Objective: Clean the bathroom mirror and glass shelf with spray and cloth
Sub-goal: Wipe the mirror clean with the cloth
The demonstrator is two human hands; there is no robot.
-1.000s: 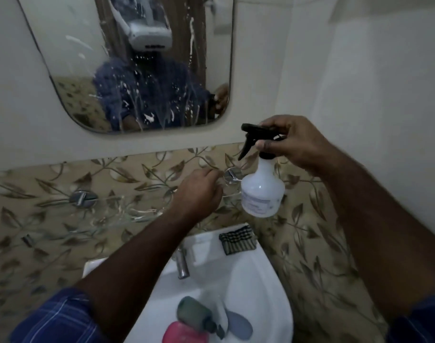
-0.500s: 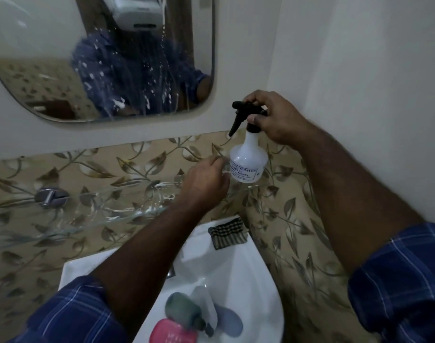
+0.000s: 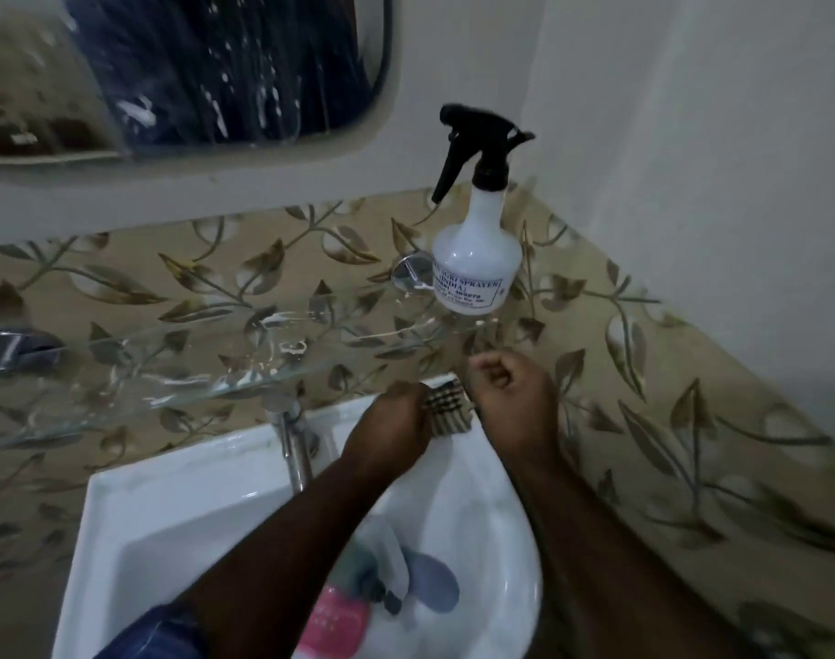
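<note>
While both hands [image 3: 391, 423] [image 3: 513, 397] grip the cloth [image 3: 448, 409], bottles [image 3: 377, 570] lie in the sink [image 3: 177, 506].

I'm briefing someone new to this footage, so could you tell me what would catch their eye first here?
Probably the white spray bottle with its black trigger, standing alone at the right end of the glass shelf. Next, the wet streaks running down the mirror at top left. Below the shelf, the left hand and right hand meet at a checked cloth on the white sink rim.
</note>
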